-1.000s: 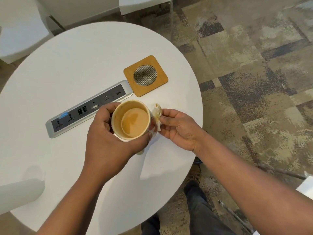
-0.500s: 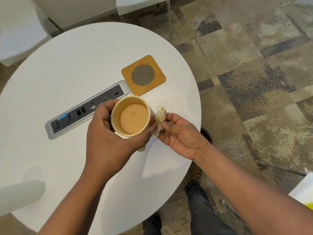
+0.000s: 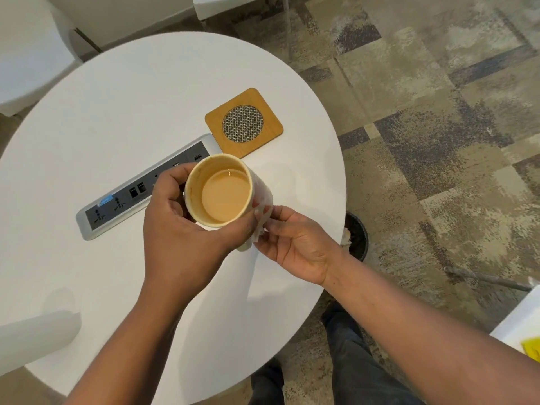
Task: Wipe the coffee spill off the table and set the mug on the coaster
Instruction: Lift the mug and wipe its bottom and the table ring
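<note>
White mug (image 3: 222,194) of milky coffee, slightly tilted, lifted just beside the square wooden coaster (image 3: 244,123); spill perhaps gone

1. The left hand (image 3: 187,229) is wrapped around the mug (image 3: 225,194), thumb on the far side and fingers on the near side, holding it up with the forearm running down-left.
2. The right hand (image 3: 295,247), palm up, pinches a tissue (image 3: 261,229) against the mug's side.
</note>
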Demonstrator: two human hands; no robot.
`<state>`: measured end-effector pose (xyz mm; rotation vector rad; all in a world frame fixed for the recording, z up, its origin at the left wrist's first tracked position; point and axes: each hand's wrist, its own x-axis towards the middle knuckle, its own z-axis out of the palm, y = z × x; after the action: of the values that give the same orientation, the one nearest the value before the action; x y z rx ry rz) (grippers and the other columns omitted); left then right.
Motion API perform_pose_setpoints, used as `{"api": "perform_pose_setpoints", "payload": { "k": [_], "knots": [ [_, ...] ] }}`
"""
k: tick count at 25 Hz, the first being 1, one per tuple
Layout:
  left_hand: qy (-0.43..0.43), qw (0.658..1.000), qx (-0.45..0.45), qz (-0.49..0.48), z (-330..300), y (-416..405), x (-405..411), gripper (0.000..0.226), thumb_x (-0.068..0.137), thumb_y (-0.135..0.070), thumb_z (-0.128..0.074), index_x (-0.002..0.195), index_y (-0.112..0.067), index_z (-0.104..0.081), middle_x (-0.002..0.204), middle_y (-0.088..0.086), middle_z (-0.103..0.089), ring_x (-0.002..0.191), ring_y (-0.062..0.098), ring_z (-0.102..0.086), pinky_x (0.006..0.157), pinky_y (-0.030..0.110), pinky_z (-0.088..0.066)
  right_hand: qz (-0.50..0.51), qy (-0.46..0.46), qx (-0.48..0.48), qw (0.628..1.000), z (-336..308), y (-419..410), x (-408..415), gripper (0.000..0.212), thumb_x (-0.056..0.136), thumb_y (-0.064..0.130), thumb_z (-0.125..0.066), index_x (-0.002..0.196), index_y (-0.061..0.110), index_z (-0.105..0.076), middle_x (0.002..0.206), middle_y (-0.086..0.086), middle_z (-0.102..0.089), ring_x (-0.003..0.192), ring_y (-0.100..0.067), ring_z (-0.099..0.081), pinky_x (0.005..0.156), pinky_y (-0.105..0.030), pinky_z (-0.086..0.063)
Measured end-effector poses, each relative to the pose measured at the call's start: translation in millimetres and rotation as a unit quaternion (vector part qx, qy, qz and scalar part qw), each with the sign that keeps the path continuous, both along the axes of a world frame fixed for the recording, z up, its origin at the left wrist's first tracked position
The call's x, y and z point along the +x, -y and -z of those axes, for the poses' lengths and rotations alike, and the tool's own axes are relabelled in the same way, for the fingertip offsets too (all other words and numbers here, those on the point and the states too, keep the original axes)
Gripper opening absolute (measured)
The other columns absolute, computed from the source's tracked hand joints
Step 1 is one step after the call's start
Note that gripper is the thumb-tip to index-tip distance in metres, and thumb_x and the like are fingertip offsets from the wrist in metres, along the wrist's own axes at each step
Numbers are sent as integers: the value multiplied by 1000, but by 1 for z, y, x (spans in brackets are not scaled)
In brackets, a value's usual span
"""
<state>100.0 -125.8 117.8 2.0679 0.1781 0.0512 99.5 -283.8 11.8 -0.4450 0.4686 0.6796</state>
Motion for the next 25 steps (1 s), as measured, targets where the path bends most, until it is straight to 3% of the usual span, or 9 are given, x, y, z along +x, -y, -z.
{"api": "perform_pose_setpoints", "payload": {
  "k": [5,8,14,17,19,25],
  "knots": [
    [-2,1000,-7,4,-2,3,0,82,50,-42,-96,121,-36,-55,110,-35,-64,102,-9,-63,77,13,-53,-36,22,-3,999,4,-10,4,45,87,-11,-55,132,-3,-55,125,-23,-57,112,-31,-56,96,-36,-53],
    [-3,1000,-3,15,-4,2,0,84,50,-44,-96,123,-34,-55,109,-37,-63,102,-10,-63,76,10,-51,-56,42,-16,997,4,-10,13,43,94,-12,-45,133,2,-56,123,-18,-63,110,-27,-62,92,-34,-55],
    [-12,999,3,38,-5,3,-3,84,50,-45,-93,124,-33,-55,109,-35,-64,103,-11,-62,74,7,-49,-46,20,-42,998,4,-5,33,34,101,14,-52,133,9,-60,122,-17,-65,114,-28,-60,92,-38,-54],
    [-15,999,2,39,-8,4,-2,85,49,-48,-93,125,-31,-56,110,-29,-66,103,-9,-63,74,8,-49,-27,41,-58,997,4,3,38,27,98,1,-49,121,5,-63,109,-16,-68,101,-25,-65,75,-31,-60],
    [-16,999,2,41,-8,4,-1,84,49,-48,-93,123,-32,-56,108,-34,-65,102,-10,-63,73,7,-49,-15,58,-51,997,3,10,39,25,98,-5,-47,115,5,-63,101,-13,-71,90,-21,-70,67,-28,-60],
    [-18,999,1,29,-8,3,2,86,46,-50,-90,122,-33,-56,106,-36,-64,100,-13,-61,72,6,-47,-9,92,-23,995,7,35,33,22,92,-4,-52,109,8,-61,95,-11,-70,84,-19,-69,76,-30,-60]
  ]
}}
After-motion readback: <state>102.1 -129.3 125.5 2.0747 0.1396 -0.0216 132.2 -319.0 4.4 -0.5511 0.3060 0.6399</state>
